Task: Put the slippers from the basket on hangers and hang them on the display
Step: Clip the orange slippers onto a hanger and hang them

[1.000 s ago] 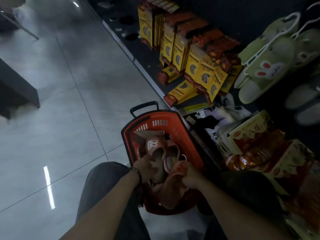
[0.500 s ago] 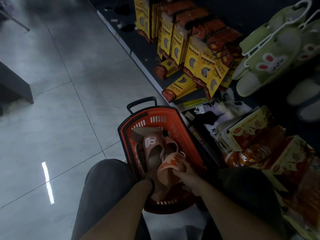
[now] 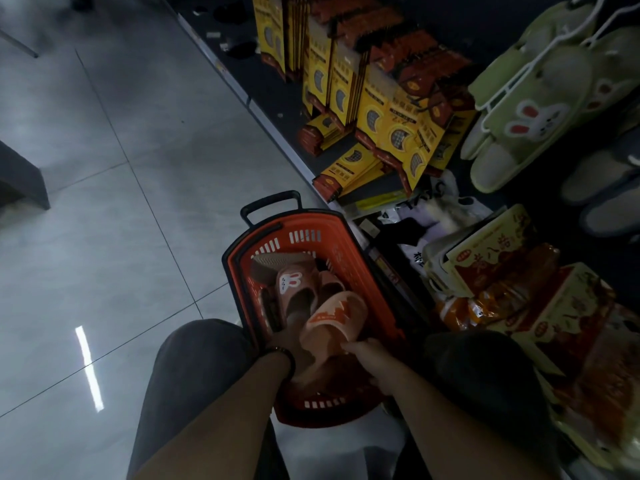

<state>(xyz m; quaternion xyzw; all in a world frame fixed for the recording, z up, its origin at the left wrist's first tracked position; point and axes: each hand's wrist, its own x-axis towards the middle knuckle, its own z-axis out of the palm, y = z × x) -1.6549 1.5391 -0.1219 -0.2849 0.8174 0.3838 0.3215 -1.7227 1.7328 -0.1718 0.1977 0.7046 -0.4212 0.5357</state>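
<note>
Head view, looking down at a grey tiled floor (image 3: 121, 237). At the far left stands the dark base of some furniture (image 3: 20, 178), and nearer lies a bright streak of reflected light (image 3: 89, 367). Right of that is the person's left knee (image 3: 194, 368) in dark trousers.

The left forearm, with a dark bracelet (image 3: 284, 353) at the wrist, reaches into the near end of a red basket (image 3: 343, 237) standing on the floor. The left hand (image 3: 282, 341) sits low among the slippers, its fingers hidden behind them, so I cannot tell whether it grips anything. The basket's black handle (image 3: 270, 205) stands at its far end.

Inside, a slipper (image 3: 277, 263) lies sole up against the far wall, and a pink bunny slipper (image 3: 292, 282) rests just near of it. To its right, the right hand (image 3: 369, 358) holds an orange slipper (image 3: 334, 317) over the basket, toe pointing away, with the thumb (image 3: 351, 347) pressed on its near edge and the fingers curled underneath.

Right of the basket, a low dark shelf (image 3: 263, 81) runs into the distance, carrying upright and toppled yellow boxes (image 3: 374, 112). Nearer along it are white bags (image 3: 440, 213) and orange and yellow packets (image 3: 491, 271). At the far right, green bunny slippers (image 3: 533, 109) hang on white hangers (image 3: 519, 74) on the display, with grey slippers (image 3: 602, 174) just right of and below them.
</note>
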